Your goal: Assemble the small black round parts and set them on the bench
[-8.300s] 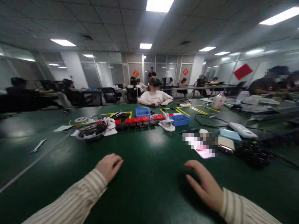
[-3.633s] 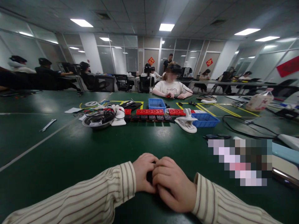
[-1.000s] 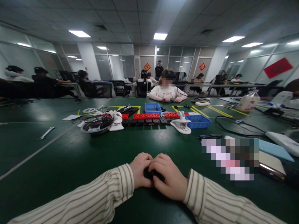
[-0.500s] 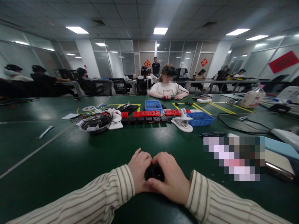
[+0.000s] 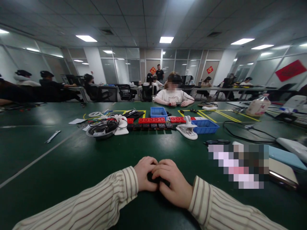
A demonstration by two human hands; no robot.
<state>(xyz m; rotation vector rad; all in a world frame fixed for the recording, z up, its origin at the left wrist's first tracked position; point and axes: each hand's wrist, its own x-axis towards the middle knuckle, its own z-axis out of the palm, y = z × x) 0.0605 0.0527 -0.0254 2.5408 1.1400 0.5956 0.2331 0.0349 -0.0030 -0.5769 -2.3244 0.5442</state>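
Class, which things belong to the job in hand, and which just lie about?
At the hands:
left hand
right hand
Anything between them is too dark to identify.

Apparently lying about:
wrench
metal bowl
blue trays
white clip
bottle

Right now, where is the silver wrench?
On the left of the head view, the silver wrench lies on the green table, left of the metal bowl and farther from the camera than the left hand.

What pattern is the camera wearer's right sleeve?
Right sleeve: cream with dark stripes, clearest in the head view.
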